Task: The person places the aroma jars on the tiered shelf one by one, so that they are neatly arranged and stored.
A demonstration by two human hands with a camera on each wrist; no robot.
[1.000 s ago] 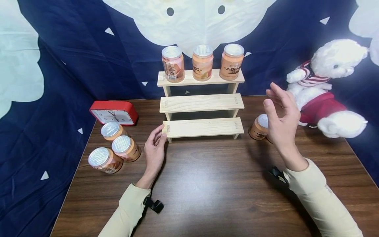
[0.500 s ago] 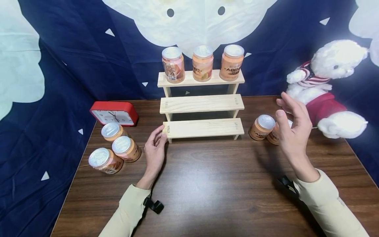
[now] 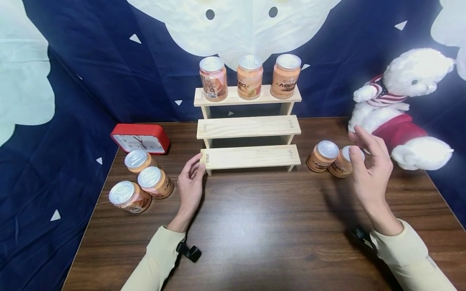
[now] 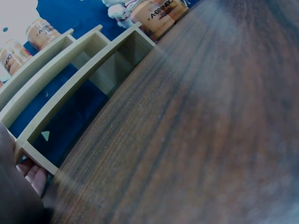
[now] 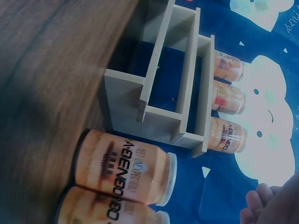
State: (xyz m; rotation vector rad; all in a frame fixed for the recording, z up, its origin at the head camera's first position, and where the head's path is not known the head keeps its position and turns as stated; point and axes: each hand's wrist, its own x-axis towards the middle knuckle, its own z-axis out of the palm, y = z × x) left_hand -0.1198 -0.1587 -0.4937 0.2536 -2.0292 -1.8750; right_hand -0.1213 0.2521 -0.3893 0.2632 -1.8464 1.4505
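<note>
A three-step pale wooden shelf (image 3: 251, 157) stands at the middle back of the table. On its top step are three orange jars with silver lids, such as the middle jar (image 3: 249, 81). My left hand (image 3: 190, 186) holds the left end of the lowest step; in the left wrist view its fingers (image 4: 33, 176) lie beside the end panel. My right hand (image 3: 373, 173) is raised, fingers loosely bent, with nothing in it. Left of it, two more jars stand side by side on the table, a left one (image 3: 321, 159) and a right one (image 3: 340, 165), the latter partly hidden by the hand.
On the left stand a red clock (image 3: 140, 137) and three jars, one of them the frontmost jar (image 3: 129, 198). A white plush bear (image 3: 400, 109) in red clothes sits at the back right. A dark blue cloth (image 3: 156, 81) hangs behind the brown table (image 3: 236, 230).
My right hand has moved right and down, toward the person, uncovering the two jars on the right. The left hand, shelf and jars have stayed put.
</note>
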